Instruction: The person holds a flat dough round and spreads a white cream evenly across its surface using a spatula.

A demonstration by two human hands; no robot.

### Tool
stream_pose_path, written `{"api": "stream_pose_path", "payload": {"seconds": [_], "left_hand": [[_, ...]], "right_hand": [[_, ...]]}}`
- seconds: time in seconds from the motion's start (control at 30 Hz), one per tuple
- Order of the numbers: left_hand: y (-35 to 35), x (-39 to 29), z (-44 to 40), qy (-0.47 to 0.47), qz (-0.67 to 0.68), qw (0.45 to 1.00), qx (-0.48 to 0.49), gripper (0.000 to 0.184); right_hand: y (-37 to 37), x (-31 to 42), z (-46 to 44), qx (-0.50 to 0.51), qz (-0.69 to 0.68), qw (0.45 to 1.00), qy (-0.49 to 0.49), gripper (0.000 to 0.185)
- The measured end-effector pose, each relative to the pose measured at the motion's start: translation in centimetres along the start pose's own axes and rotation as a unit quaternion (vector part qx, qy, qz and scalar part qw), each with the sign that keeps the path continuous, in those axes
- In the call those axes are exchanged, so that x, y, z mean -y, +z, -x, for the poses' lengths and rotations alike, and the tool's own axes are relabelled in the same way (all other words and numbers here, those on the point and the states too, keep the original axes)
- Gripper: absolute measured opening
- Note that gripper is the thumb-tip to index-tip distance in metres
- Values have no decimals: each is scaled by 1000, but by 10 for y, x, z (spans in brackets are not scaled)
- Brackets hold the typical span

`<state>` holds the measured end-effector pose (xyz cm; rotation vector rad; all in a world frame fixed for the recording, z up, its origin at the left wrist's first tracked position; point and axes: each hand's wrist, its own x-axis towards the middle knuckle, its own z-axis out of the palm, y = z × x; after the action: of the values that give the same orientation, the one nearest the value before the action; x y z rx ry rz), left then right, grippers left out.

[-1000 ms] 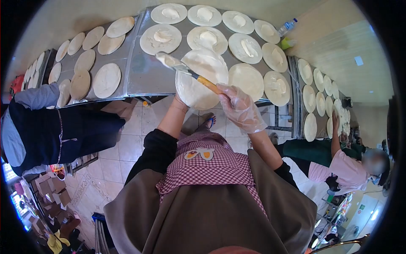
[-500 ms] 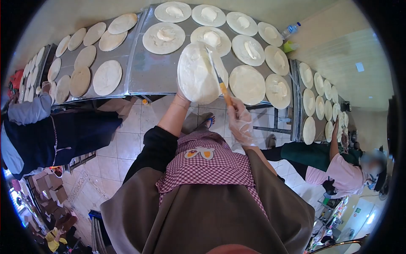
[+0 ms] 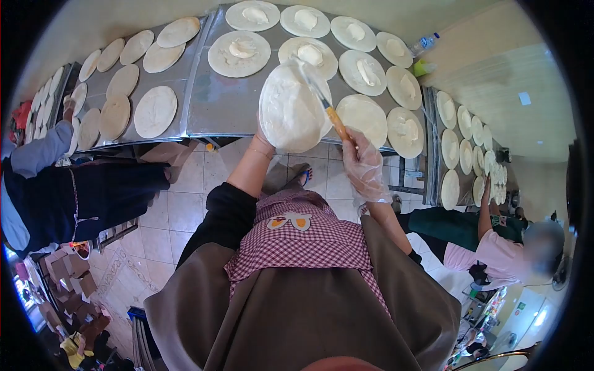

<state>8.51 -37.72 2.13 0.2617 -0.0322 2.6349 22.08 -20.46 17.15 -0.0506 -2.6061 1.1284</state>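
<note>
My left hand [image 3: 262, 137], mostly hidden behind it, holds up a round pale cake layer [image 3: 291, 114] at the near edge of the metal table [image 3: 223, 117]. White cream is spread over its face. In a clear plastic glove, my right hand [image 3: 363, 162] is closed around the wooden handle of a spatula [image 3: 335, 119]. The spatula's metal blade lies across the layer's upper right edge. Behind stand rows of round layers, many with a dollop of cream, such as one layer [image 3: 240, 54] at the back left and another layer [image 3: 406, 132] at the right.
A water bottle [image 3: 424, 42] and a green cup [image 3: 423, 67] stand at the table's back right corner. Plain layers [image 3: 155, 112] lie on the left table. A co-worker in dark clothes [image 3: 93, 191] stands left, another in a pink top [image 3: 489, 253] right. Cardboard boxes [image 3: 68, 272] are at lower left.
The spatula has tilted further left at its tip, and my right hand has shifted right and slightly down. The layer stays nearly in place. The left co-worker's arm has reached further over the table.
</note>
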Motion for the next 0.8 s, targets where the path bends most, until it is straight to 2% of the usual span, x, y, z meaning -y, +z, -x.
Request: {"api": "stream_pose_path", "payload": {"seconds": [0.07,0.1,0.13,0.17,0.3,0.37,0.5,0.57,0.6,0.67,0.7,0.8], "left_hand": [[7,1,0,-24,46,998,42,49],[14,2,1,-24,47,998,41,49],[22,3,2,11,-117,993,-24,49],[31,4,2,44,-278,956,-88,49],[28,4,-1,42,-235,968,-72,48],[15,0,-2,-44,11,999,4,47],[11,4,-6,-39,9,999,3,49],[9,6,-11,-19,14,998,60,53],[9,5,-11,-18,14,998,60,53],[10,1,-12,-84,5,995,60,55],[13,1,-10,-111,7,994,24,55],[27,2,-9,-81,-62,995,4,53]], "right_hand": [[0,0,0,17,37,996,-74,26],[-2,2,-2,18,37,996,-73,26],[-6,7,-4,42,31,992,-115,26],[-9,10,-5,66,26,985,-157,25],[-16,12,-6,86,-2,987,-138,25],[-20,5,-8,81,-15,996,43,25],[-15,-13,-7,41,39,998,17,25],[-6,-13,0,22,32,995,-94,24],[-7,-8,2,23,33,995,-94,24],[-15,8,4,114,39,987,-103,26],[-21,10,4,161,44,981,-98,27],[-23,7,2,125,4,982,-145,29]]}}
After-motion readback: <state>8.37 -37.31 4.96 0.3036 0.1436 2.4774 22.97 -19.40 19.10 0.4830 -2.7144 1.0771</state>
